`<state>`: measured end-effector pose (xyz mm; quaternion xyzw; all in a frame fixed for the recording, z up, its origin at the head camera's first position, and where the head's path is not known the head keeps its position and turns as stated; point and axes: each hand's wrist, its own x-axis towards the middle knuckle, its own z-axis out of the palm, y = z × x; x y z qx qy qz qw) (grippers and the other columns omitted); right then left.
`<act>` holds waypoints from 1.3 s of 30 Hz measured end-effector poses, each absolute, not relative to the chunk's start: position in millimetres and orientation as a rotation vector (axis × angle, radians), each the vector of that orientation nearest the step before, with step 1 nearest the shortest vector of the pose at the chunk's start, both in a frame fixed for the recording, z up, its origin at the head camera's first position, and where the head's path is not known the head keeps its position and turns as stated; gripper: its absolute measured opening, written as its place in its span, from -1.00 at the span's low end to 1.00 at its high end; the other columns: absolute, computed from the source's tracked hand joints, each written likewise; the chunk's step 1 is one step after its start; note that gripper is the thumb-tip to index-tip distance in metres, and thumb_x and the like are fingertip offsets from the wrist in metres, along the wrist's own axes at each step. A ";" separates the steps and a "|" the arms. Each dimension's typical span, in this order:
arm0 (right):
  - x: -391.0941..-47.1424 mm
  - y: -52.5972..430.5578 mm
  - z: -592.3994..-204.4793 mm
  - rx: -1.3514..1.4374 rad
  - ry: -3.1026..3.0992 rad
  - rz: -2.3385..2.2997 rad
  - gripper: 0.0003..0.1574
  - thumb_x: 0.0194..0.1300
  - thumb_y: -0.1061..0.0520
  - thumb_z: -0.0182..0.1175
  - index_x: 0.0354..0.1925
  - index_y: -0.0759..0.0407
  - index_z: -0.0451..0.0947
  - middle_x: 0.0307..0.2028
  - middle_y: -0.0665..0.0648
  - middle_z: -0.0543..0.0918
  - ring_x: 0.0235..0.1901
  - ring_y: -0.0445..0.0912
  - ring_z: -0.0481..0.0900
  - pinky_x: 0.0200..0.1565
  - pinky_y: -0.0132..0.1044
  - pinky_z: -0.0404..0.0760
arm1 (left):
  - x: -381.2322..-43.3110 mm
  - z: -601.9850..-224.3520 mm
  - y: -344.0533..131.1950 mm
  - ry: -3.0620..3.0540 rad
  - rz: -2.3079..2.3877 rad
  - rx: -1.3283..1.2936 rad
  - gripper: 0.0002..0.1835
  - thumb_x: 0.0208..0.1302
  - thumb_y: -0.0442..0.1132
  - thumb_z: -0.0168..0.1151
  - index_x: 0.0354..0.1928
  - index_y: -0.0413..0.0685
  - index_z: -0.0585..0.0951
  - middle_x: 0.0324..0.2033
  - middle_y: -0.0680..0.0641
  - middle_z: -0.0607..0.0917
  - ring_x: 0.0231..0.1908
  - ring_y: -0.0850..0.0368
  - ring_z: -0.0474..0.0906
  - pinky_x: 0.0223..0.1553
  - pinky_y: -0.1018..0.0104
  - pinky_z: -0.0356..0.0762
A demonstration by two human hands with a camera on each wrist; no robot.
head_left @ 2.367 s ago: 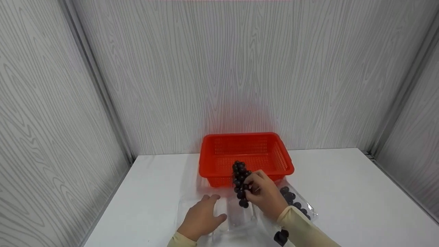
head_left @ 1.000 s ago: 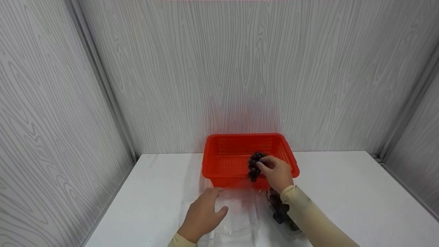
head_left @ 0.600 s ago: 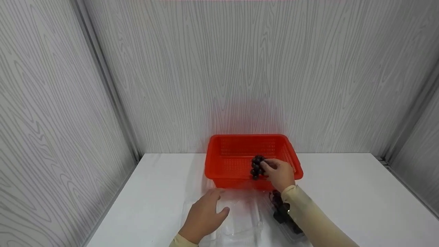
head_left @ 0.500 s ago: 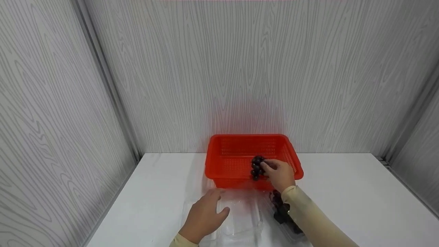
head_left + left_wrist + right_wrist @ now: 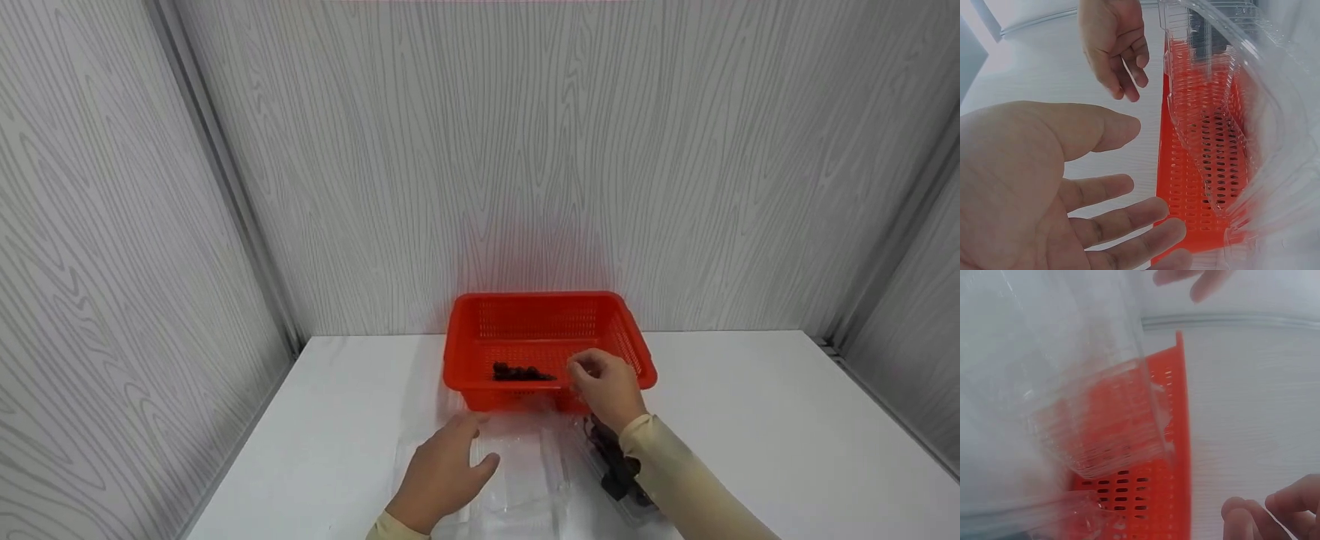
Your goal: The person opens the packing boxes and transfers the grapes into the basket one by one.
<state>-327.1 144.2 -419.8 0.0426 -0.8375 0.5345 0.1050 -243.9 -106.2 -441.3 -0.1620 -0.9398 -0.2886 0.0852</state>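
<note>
A bunch of dark grapes lies at the front inside the red plastic basket. My right hand hovers above the basket's front right rim, fingers loosely curled with nothing held. Fingers spread and also holding nothing, my left hand is over a clear plastic box in front of the basket. More dark grapes sit in clear plastic under my right forearm, which partly hides them. In the left wrist view, the clear plastic overlaps the basket.
The white table extends to both sides of the basket. Behind it rises a pale wood-grain panel, and a side panel stands at the left.
My right hand carried the grapes to the right and up over the basket and let go; they now lie inside it. My left hand has hardly moved.
</note>
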 end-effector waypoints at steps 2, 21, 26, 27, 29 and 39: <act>-319.6 145.8 -420.2 0.193 -2.448 1.504 -0.90 0.28 0.07 0.22 -0.22 -0.03 0.64 -0.33 0.10 0.66 -0.37 0.02 0.60 -0.32 -0.24 0.66 | -242.1 -440.3 -106.1 -2.791 -0.853 -0.491 -0.47 0.19 -0.03 0.24 0.20 0.00 0.45 0.01 0.01 0.59 -0.04 0.10 0.56 -0.04 0.04 0.55; -245.5 182.2 -425.5 0.500 -2.322 0.595 -0.66 0.06 0.12 0.37 -0.13 -0.08 0.59 -0.16 -0.13 0.56 -0.40 -0.34 0.46 -0.33 -0.43 0.61 | -223.5 -424.7 -90.6 -2.817 -0.796 -0.556 -0.51 0.21 0.07 0.23 0.18 0.20 0.44 0.01 0.16 0.56 0.00 0.21 0.48 0.04 0.08 0.52; -237.3 185.7 -427.2 0.491 -2.328 0.563 -0.61 0.05 0.12 0.38 -0.09 -0.08 0.57 -0.11 -0.09 0.56 -0.31 -0.26 0.55 -0.21 -0.27 0.66 | -219.6 -424.0 -88.0 -2.806 -0.768 -0.585 -0.52 0.22 0.05 0.22 0.18 0.17 0.46 0.06 0.13 0.55 0.07 0.16 0.46 0.09 0.05 0.47; -236.4 185.8 -428.0 0.480 -2.338 0.572 -0.60 0.06 0.12 0.38 -0.08 -0.08 0.57 -0.10 -0.09 0.56 -0.29 -0.25 0.56 -0.19 -0.25 0.66 | -219.2 -423.6 -87.6 -2.806 -0.764 -0.585 -0.52 0.22 0.05 0.22 0.18 0.17 0.47 0.07 0.13 0.55 0.08 0.16 0.46 0.10 0.05 0.47; -235.5 186.2 -430.1 0.458 -2.367 0.589 -0.58 0.06 0.12 0.38 -0.06 -0.09 0.57 -0.08 -0.09 0.55 -0.27 -0.23 0.58 -0.16 -0.22 0.65 | -218.7 -422.9 -86.7 -2.809 -0.752 -0.584 -0.52 0.21 0.05 0.22 0.17 0.17 0.47 0.08 0.13 0.54 0.08 0.15 0.45 0.10 0.05 0.47; -239.3 191.5 -437.6 0.361 -2.450 0.551 -0.59 0.02 0.12 0.41 -0.11 -0.09 0.57 -0.18 -0.09 0.57 -0.35 -0.25 0.55 -0.24 -0.22 0.67 | -218.4 -425.5 -85.8 -2.821 -0.695 -0.720 -0.64 0.24 0.06 0.20 0.03 0.13 0.56 -0.10 0.13 0.59 -0.09 0.18 0.52 -0.06 0.12 0.55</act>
